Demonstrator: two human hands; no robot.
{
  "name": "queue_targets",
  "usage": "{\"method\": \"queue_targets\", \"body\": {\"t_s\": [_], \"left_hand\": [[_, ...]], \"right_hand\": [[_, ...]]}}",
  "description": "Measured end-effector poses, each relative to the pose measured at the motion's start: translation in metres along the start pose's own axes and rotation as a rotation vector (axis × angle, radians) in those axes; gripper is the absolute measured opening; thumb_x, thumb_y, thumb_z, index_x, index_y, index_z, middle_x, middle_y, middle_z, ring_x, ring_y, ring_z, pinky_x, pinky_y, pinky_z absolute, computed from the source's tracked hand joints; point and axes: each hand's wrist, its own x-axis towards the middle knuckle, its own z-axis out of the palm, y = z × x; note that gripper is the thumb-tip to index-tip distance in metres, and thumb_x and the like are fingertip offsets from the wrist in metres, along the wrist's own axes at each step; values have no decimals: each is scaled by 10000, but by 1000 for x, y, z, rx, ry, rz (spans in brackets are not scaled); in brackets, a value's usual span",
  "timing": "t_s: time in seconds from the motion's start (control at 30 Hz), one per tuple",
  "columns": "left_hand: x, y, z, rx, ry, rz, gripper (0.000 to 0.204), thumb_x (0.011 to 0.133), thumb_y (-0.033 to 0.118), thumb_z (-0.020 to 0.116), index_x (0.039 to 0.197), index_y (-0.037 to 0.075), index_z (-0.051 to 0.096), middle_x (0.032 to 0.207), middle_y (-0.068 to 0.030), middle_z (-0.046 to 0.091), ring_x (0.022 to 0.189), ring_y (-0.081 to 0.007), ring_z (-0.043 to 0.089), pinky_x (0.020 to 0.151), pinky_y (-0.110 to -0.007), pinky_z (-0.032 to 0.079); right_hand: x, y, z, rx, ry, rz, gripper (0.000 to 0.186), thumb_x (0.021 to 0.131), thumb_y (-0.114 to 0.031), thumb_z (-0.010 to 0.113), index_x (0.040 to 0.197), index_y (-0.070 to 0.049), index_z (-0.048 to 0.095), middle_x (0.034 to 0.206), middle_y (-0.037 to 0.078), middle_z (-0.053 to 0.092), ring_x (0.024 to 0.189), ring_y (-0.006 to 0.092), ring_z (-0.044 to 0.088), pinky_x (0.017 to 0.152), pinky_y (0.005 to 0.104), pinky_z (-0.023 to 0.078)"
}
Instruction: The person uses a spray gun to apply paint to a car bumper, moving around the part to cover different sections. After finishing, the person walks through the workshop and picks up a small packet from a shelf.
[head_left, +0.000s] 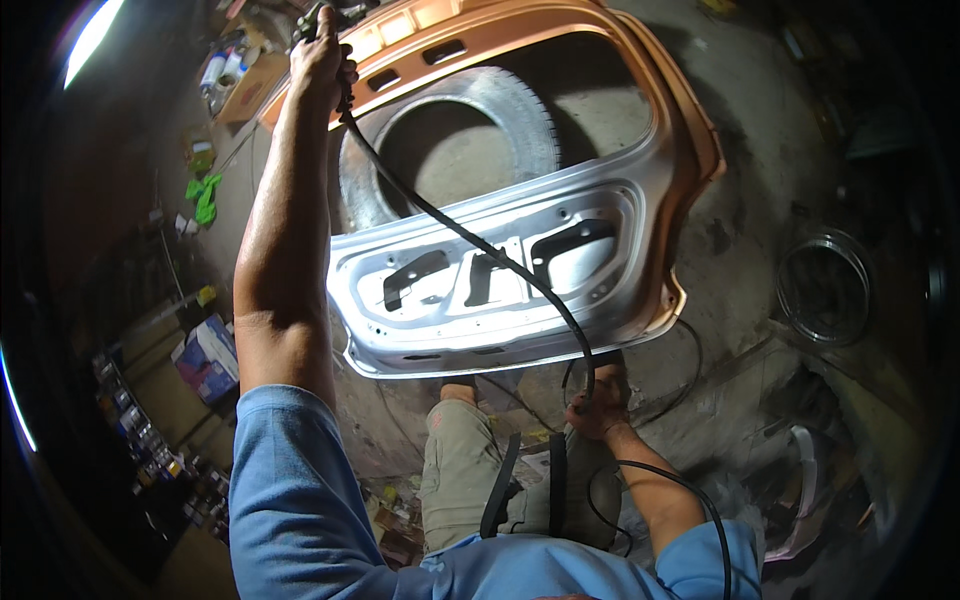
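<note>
My left hand (322, 72), arm stretched far forward, is closed round the handle of what looks like a spray gun (330, 18); its front end is partly cut off by the upper edge. A black hose (470, 238) runs from below that grip, across a car tailgate (650, 230), to my right hand (597, 412). There, near my right thigh, my fingers are wrapped round the hose. Copper-orange covers the tailgate's upper frame and right side, while its lower inner panel is silver-grey with cut-out holes. My left hand is over its upper left corner.
Beneath the tailgate's window opening lies a tyre (535, 125). More hose (690, 485) trails past my right arm. A wire-like ring (825, 288) is on the right. To the left are a cardboard box (250, 92), green cloth (204, 198), a printed box (208, 357) and cluttered small containers.
</note>
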Motion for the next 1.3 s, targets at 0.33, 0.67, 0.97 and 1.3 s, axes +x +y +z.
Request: {"method": "queue_targets", "body": {"t_s": [0.33, 0.67, 0.97, 1.3], "left_hand": [[-42, -112, -247, -63, 458, -142, 600, 984, 621, 636, 1115, 37, 593, 704, -72, 584, 445, -156, 490, 403, -343, 419], [-107, -211, -218, -371, 351, -143, 544, 967, 707, 594, 914, 167, 553, 595, 18, 490, 414, -108, 426, 385, -291, 338], [-132, -193, -27, -474, 119, -183, 606, 905, 688, 699, 851, 109, 530, 599, -27, 528, 407, -129, 452, 385, -299, 340], [-161, -137, 151, -500, -234, -113, 464, 1009, 528, 668, 821, 122, 547, 602, -4, 518, 395, -114, 437, 368, -292, 319]], "right_hand": [[10, -44, 11, -233, -147, 96, 536, 896, -492, 480, 1092, -96, 783, 1300, 85, 704, 1430, 226, 448, 1297, 515, 104], [0, -27, 12, -326, -122, 7, 480, 941, -460, 482, 1169, -159, 777, 1289, 57, 712, 1356, 230, 523, 1265, 518, 175], [-15, 7, -6, -266, -10, -117, 404, 925, -458, 539, 1053, -180, 802, 1180, 28, 752, 1265, 244, 581, 1180, 518, 293], [-13, 58, 37, -119, 176, -160, 289, 867, -544, 572, 870, -288, 706, 1077, -28, 693, 1227, 175, 574, 1167, 506, 330]]}}
